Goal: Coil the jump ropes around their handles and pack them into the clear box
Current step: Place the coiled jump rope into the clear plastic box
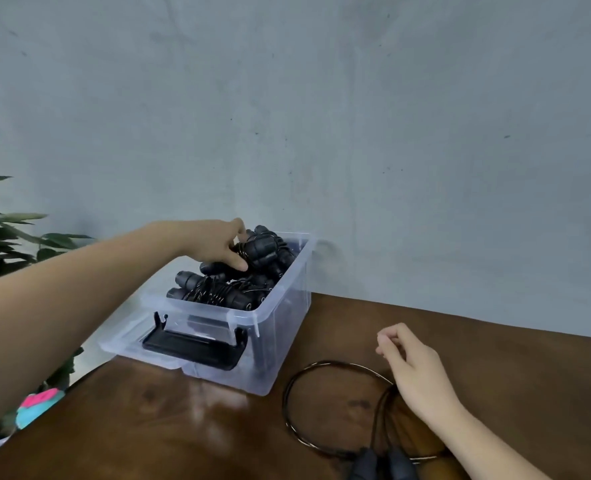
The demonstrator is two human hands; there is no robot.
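A clear plastic box (pixel 280 327) stands on the brown table, heaped with several coiled black jump ropes (pixel 218 292). My left hand (pixel 223 245) reaches over the box's far end and grips one coiled jump rope (pixel 261 249) on top of the pile. An uncoiled jump rope (pixel 297 386) lies looped on the table to the right of the box, its two black handles (pixel 382 465) at the bottom edge. My right hand (pixel 412 368) hovers above that loop, fingers loosely curled, holding nothing I can see.
The box's lid with a black handle (pixel 190 348) leans under the box's near side at the table's left edge. A green plant (pixel 6 237) and a pink and teal object (pixel 37 407) sit beyond that edge. A grey wall (pixel 356 116) backs the table.
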